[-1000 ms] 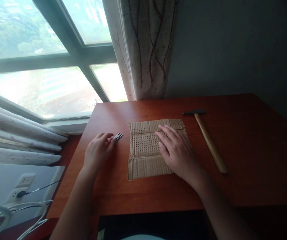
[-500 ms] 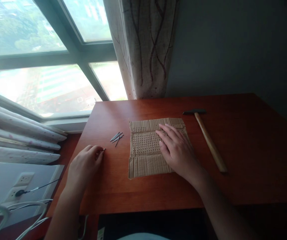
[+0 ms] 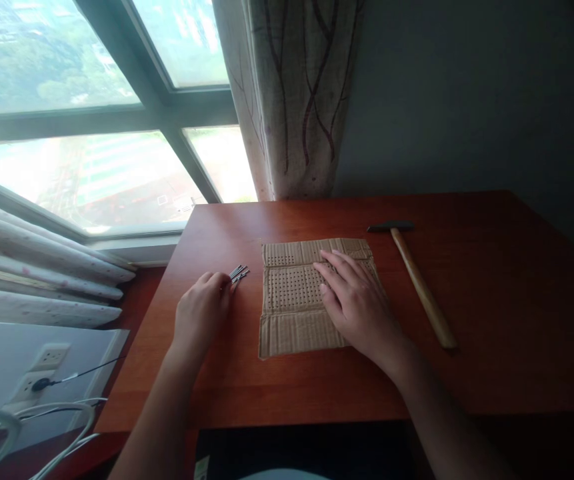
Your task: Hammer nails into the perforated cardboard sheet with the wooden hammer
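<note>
My left hand (image 3: 203, 308) is at the small pile of metal nails (image 3: 239, 272) on the left of the table, thumb and fingers pinched together. The fingertips cover the near end of the pile, and the nail in their grip is mostly hidden. A flat piece of corrugated cardboard (image 3: 297, 333) lies on the table, with rows of small holes punched across its middle and upper left. On its right part my right hand (image 3: 357, 300) rests palm down, holding nothing, fingers stretched out and slightly apart.
A hammer (image 3: 421, 287) with a wooden handle lies right of the cardboard, head towards the wall. The reddish wooden table (image 3: 287, 393) stands by a window and a patterned curtain (image 3: 301, 100). White cables (image 3: 74, 433) and a wall socket (image 3: 49, 358) are at the lower left.
My left hand has moved right and forward, from beside the nails to the pile itself, now covering part of it. My right hand stays on the cardboard. The view has shifted slightly.
</note>
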Motion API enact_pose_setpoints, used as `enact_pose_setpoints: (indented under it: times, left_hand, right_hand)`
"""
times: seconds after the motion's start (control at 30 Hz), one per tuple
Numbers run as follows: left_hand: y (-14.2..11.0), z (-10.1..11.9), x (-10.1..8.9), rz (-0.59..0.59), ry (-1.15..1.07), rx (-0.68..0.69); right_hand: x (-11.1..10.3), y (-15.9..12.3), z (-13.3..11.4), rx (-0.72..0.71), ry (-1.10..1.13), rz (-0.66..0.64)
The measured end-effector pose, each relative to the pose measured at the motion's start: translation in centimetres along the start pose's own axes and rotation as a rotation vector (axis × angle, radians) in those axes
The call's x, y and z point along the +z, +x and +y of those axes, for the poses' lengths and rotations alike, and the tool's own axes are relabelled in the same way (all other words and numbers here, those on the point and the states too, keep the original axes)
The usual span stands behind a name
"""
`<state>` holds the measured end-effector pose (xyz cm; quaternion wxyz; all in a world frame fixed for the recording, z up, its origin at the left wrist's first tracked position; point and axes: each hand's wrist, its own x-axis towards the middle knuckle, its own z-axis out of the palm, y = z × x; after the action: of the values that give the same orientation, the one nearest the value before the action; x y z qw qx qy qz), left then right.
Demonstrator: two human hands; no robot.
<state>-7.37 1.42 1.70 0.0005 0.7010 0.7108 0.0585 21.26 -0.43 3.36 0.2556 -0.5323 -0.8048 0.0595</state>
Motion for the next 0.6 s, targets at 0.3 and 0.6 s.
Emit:
enact_pose_setpoints:
  times: [0.3, 0.6]
  left_hand:
    - [0.3, 0.4, 0.1, 0.026, -0.025, -0.037]
    - [-0.4, -0.6, 0.0, 0.007, -0.02, -0.081]
  right_hand:
    - [-0.2, 0.2, -0.1, -0.001, 0.005, 0.005]
    - [-0.2, 0.1, -0.1, -0.004, 0.005, 0.006]
